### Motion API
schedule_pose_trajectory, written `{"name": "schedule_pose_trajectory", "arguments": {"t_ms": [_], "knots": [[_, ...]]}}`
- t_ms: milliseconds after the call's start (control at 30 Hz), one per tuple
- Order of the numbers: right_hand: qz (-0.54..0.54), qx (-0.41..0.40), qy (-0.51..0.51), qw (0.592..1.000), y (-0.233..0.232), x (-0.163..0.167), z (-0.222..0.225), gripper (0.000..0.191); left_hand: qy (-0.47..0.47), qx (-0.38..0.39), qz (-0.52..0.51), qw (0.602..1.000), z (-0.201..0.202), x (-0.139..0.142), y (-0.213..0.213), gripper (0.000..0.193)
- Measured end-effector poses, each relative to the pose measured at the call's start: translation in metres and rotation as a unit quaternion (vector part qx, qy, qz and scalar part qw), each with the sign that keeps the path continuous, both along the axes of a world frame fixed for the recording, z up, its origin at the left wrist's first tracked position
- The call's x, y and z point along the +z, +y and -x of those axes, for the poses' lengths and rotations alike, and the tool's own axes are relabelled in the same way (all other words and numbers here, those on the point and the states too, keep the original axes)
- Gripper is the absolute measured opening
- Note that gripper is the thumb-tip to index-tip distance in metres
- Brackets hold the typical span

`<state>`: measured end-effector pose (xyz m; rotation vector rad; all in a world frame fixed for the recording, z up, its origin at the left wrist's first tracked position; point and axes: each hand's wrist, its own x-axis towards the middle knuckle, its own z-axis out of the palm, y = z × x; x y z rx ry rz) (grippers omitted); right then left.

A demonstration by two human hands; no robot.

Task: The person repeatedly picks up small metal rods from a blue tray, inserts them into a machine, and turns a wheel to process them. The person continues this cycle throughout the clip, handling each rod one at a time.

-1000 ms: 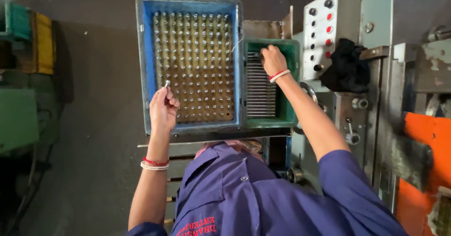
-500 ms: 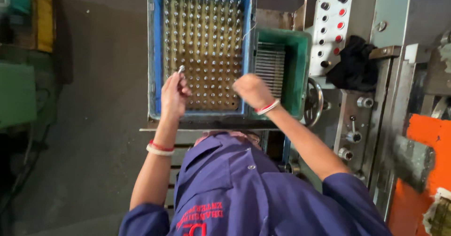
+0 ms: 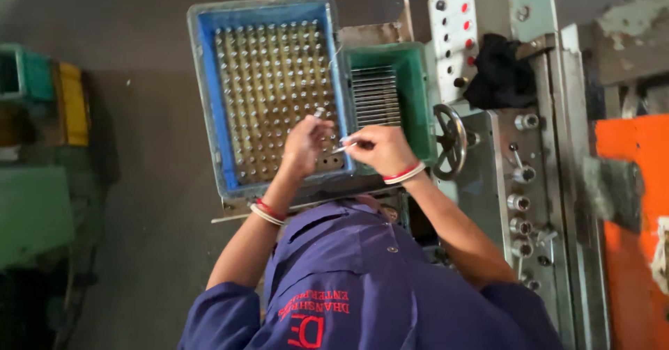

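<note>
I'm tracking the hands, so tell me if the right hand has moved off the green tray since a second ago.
Yes. The right hand has left the green tray and come toward the body, beside the left hand at the blue crate near edge.

Factory workshop: machine control panel (image 3: 456, 26), handwheel (image 3: 451, 141)

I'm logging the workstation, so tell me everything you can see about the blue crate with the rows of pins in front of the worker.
The blue crate is a rectangular plastic bin with a worn, greyish rim, set on a stand in front of the person. Inside lies a brownish perforated board holding upright small metal pins in neat rows; a few holes near the person look empty. A green crate abuts its right side. The left hand reaches over its near right corner, the right hand beside it with a thin pin.
</note>
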<state>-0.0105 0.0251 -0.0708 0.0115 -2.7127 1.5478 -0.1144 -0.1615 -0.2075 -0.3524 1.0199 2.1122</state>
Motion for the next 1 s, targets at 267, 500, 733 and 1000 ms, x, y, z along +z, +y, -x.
{"name": "schedule_pose_trajectory", "arguments": {"t_ms": [267, 500, 733, 1000], "knots": [[-0.015, -0.234, 0.139, 0.962, 0.007, 0.023, -0.048, 0.018, -0.129, -0.109, -0.261, 0.951, -0.055, 0.040, 0.137, 0.029], [-0.214, -0.349, 0.066, 0.910, 0.035, 0.047, -0.136, 0.017, -0.218, -0.226, -0.175, 0.933, -0.061, 0.031, 0.168, 0.020], [-0.323, -0.395, 0.115, 0.852, 0.020, 0.056, -0.169, 0.019, -0.157, -0.319, -0.145, 0.923, -0.095, 0.045, 0.194, 0.024], [-0.232, -0.396, 0.057, 0.886, 0.021, 0.041, -0.194, 0.032, 0.249, -0.245, -0.079, 0.934, -0.128, 0.100, 0.194, 0.020]]}}
